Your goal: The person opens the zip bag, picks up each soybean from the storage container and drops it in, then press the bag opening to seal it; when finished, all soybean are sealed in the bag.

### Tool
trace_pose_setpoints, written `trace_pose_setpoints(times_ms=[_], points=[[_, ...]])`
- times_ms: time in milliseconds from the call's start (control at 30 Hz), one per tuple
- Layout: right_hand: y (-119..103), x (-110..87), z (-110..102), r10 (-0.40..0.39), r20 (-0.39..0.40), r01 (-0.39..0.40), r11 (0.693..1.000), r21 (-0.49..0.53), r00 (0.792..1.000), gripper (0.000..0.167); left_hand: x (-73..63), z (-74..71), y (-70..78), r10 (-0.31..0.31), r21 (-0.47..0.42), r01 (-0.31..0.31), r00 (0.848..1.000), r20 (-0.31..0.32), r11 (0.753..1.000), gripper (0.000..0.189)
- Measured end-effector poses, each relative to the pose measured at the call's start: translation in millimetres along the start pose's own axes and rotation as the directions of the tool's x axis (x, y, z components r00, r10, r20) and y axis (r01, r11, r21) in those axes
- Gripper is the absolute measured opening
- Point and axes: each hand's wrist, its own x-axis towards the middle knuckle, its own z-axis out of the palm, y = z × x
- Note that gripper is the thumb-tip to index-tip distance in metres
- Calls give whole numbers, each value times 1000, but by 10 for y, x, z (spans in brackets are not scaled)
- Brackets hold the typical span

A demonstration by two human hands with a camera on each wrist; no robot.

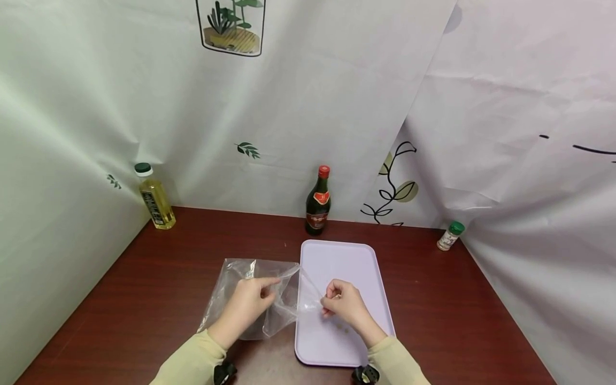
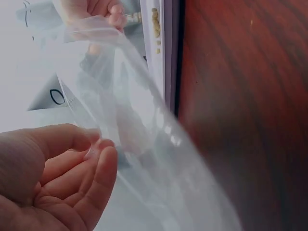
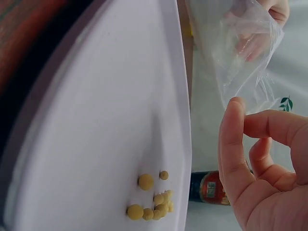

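Note:
A clear plastic bag stretches between the two hands, its mouth side over the left part of a pale lilac tray. My left hand pinches one edge of the bag between thumb and fingers, seen close in the left wrist view. Above the tray, my right hand pinches the bag's other edge at thumb and fingertip. Several round yellow beans, like soybeans, lie on the tray below the right hand; in the head view the hand and forearm partly hide them.
A dark green bottle with a red cap stands behind the tray. An oil bottle is at the back left corner, and a small green-capped shaker at the back right. A printed white cloth hangs behind the dark red table.

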Motion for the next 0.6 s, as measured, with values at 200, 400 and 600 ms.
trace_pose_setpoints(times_ms=[200, 400, 600], points=[[-194, -80, -6, 11, 6, -12, 1000, 24, 1000, 12, -10, -8, 11, -35, -2, 35, 999, 10, 999, 26], [-30, -17, -47, -10, 25, 9, 1000, 22, 1000, 11, -22, 8, 7, -48, -4, 48, 999, 9, 999, 26], [227, 128, -209, -30, -57, 29, 1000, -9, 998, 23, -25, 18, -10, -33, 3, 33, 999, -2, 999, 26]])
